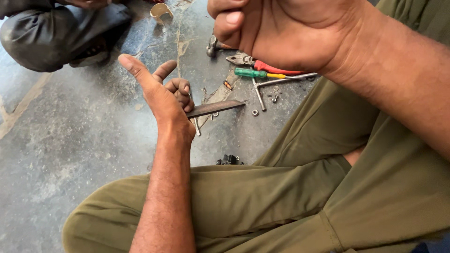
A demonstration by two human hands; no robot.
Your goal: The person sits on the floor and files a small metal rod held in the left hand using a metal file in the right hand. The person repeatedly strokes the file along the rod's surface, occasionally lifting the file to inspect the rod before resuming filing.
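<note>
My left hand is held out over the concrete floor, thumb raised, lower fingers curled around a flat dark metal file that sticks out to the right. My right hand is raised close to the camera at the top, closed into a fist with the thumb tucked; whether anything is inside it is hidden. My legs in olive trousers fill the lower right.
On the floor behind the file lie red-handled pliers, a green and yellow screwdriver, a metal L-shaped wrench and small nuts. Another person's dark-trousered knee is at top left. A curved brass piece lies at the top.
</note>
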